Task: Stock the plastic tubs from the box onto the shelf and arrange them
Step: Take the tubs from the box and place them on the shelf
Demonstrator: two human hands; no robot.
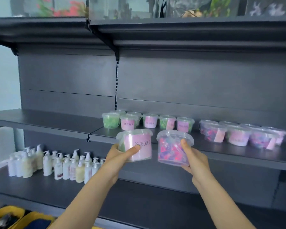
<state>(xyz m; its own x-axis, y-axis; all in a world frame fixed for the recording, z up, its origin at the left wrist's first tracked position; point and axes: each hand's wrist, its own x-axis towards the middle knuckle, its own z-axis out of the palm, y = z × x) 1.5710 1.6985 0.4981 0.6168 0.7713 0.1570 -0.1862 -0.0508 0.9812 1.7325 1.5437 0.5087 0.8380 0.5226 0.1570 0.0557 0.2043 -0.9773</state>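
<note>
Pink-label tub: I see the clear round plastic tub with a pink label held before the dark metal shelf edge; left hand grips its lower left, thumb across the label.
Purple tub: clear round tub of pink-purple pieces, just beside it; right hand wraps its right side, thumb near the rim.
Behind: green-filled tubs, purple-filled tubs.
Below: white pump bottles.

We note bright, even, cool light, with soft shadow under the shelf. Sheen streaks the pink-label tub in the left hand. The purple tub in the right hand is sharp. The shelved tubs right of that hand and the bottles left of the left hand are blurred.
</note>
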